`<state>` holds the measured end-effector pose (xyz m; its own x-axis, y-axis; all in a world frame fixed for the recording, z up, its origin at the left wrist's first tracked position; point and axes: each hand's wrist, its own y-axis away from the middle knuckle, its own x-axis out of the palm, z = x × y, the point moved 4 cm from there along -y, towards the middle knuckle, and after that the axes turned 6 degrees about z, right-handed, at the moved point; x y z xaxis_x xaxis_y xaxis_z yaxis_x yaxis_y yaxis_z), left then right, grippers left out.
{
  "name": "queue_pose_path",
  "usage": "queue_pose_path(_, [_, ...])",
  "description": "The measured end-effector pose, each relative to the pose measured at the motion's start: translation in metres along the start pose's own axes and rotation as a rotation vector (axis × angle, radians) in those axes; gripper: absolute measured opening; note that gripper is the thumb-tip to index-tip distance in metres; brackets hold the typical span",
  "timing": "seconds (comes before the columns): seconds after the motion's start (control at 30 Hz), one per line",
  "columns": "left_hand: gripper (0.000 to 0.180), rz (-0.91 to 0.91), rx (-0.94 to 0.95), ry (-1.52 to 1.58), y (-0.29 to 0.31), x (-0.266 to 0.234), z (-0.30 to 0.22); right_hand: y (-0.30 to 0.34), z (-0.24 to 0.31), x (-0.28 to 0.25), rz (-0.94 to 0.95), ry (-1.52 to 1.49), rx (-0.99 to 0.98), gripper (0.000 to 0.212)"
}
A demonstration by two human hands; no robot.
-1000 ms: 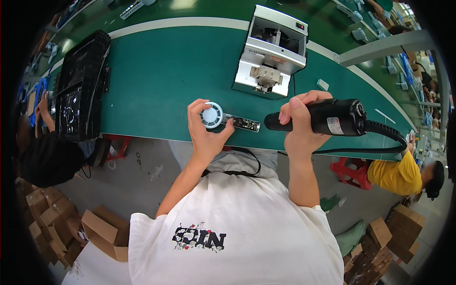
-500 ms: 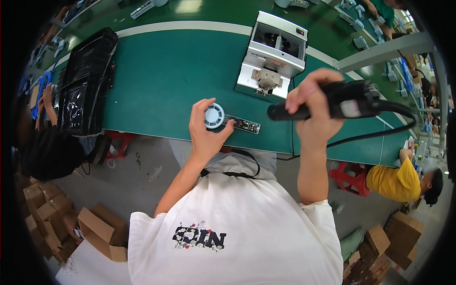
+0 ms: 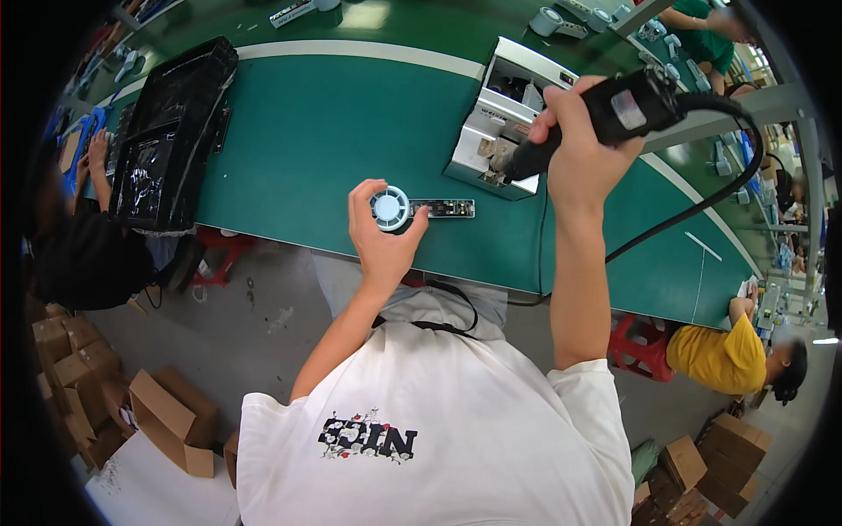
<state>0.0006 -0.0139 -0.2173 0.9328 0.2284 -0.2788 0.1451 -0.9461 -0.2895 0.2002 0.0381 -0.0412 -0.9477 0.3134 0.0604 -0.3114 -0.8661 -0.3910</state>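
Observation:
My left hand grips the round, light-blue slotted head of a small handheld device, thumb and fingers around it. A narrow open handle with a circuit board extends to the right from that head, flat on the green table. My right hand is wrapped round a black corded electric screwdriver. Its tip end points down and left, at the front of a silver screw feeder. Whether the tip touches the feeder I cannot tell, since the tool's nose covers that spot.
A black plastic-wrapped tray sits at the table's left end. The screwdriver's black cable loops down on the right. Beyond the green table runs a belt carrying light-blue parts. Co-workers sit at both sides; a yellow shirt shows at right.
My right hand has carried the screwdriver up and away from me to the screw feeder's front. The device under my left hand has turned slightly, its handle now lying level.

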Motion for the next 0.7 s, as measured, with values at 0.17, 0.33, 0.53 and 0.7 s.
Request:
queue_pose_path(0.17, [0.054,0.035,-0.075,0.09,0.002,0.001,0.004,0.034,-0.006,-0.01,-0.088,-0.232,0.023,0.018])
queue_pose_path(0.33, [0.054,0.027,-0.033,0.058,-0.001,0.0,0.0,0.048,-0.009,-0.005,-0.058,-0.177,-0.015,0.019])
queue_pose_path(0.53, [0.054,0.024,-0.017,0.028,0.0,0.001,0.004,0.052,-0.014,-0.004,-0.066,-0.085,0.025,0.016])
queue_pose_path(0.7, [0.054,0.051,-0.071,0.045,0.0,-0.001,0.001,0.054,-0.02,-0.004,-0.062,-0.087,0.011,0.016])
